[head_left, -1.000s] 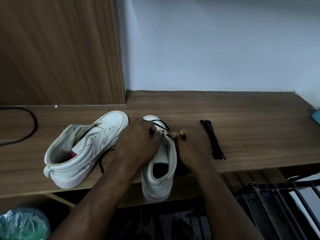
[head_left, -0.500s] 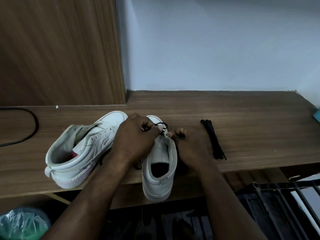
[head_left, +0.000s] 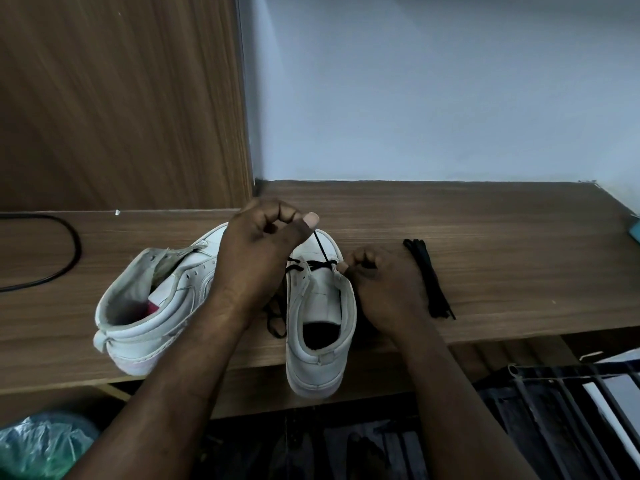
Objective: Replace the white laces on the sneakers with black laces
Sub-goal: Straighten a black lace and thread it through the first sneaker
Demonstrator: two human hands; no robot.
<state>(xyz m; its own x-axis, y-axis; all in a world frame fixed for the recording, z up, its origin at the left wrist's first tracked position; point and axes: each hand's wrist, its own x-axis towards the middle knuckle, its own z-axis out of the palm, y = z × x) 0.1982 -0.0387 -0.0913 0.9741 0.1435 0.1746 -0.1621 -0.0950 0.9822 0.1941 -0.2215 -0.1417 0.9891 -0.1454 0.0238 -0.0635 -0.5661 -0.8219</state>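
Observation:
Two white high-top sneakers sit on the wooden shelf (head_left: 485, 237). The right sneaker (head_left: 320, 327) stands upright, its heel over the front edge, with a black lace (head_left: 320, 251) threaded through its lowest eyelets. My left hand (head_left: 263, 244) pinches that lace between thumb and fingers and holds it taut above the toe. My right hand (head_left: 381, 285) grips the sneaker's right side at the eyelets, fingers curled. The left sneaker (head_left: 156, 299) lies tilted, without laces. A loose end of black lace (head_left: 275, 320) trails between the shoes.
A bundled spare black lace (head_left: 429, 278) lies right of my right hand. A black cable (head_left: 65, 251) curves at the far left. A wooden panel and pale wall stand behind. Below the shelf are a green plastic bag (head_left: 38, 448) and a dark metal rack (head_left: 571, 403).
My left hand has risen from the sneaker's eyelets toward the toe, drawing the black lace up and taut. My right hand stays against the shoe's side.

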